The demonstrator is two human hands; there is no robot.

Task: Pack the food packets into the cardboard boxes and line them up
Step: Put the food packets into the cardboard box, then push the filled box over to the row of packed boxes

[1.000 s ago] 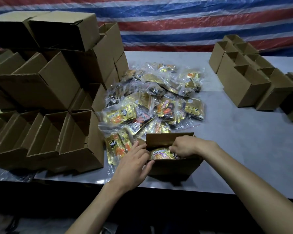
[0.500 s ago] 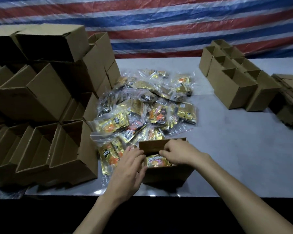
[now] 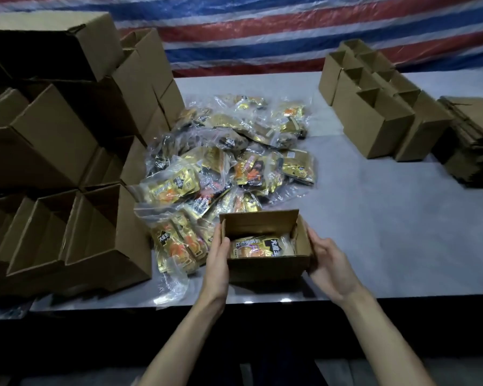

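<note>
A small open cardboard box (image 3: pixel 265 267) stands near the table's front edge with a gold and orange food packet (image 3: pixel 258 247) lying inside. My left hand (image 3: pixel 217 259) grips its left wall, thumb on the front corner. My right hand (image 3: pixel 328 263) holds the right wall, fingers along the side. Just behind and to the left lies a loose pile of gold food packets (image 3: pixel 223 168) in clear plastic bags.
Stacks of open empty cardboard boxes (image 3: pixel 76 227) crowd the left side of the grey table (image 3: pixel 388 232). A row of boxes (image 3: pixel 374 118) stands at the back right, with flattened cardboard (image 3: pixel 474 140) beside it. A striped tarp hangs behind.
My right hand has come out of the box top and moved to its right wall. My left hand has closed on the left wall. The packet now lies uncovered inside.
</note>
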